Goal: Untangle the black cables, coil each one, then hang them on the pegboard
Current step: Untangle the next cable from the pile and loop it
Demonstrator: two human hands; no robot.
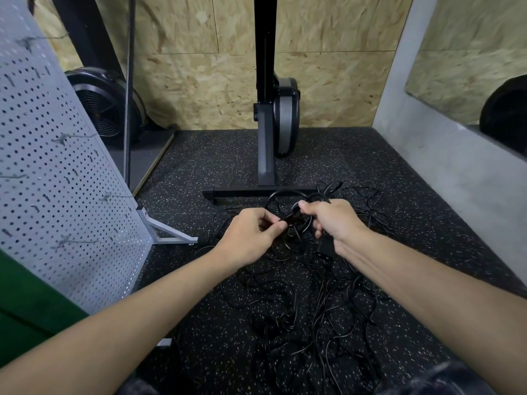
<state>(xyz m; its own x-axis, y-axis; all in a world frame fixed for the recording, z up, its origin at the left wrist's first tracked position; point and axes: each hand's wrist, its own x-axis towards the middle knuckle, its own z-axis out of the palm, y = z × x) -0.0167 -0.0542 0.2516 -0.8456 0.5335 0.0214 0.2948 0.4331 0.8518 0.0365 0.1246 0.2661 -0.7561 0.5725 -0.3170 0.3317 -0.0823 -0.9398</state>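
A heap of tangled black cables lies on the speckled black floor in front of me. My right hand grips a bundle of looped cable, with a black plug hanging under the palm. My left hand pinches a strand of the same cable beside it, the two hands almost touching above the heap. A grey pegboard with several metal hooks stands upright on the left, nothing hanging on it that I can see.
A black exercise machine stands behind the cables, its floor bar just beyond my hands. A round black fan unit sits at the back left. A grey wall runs along the right. The pegboard's foot juts onto the floor.
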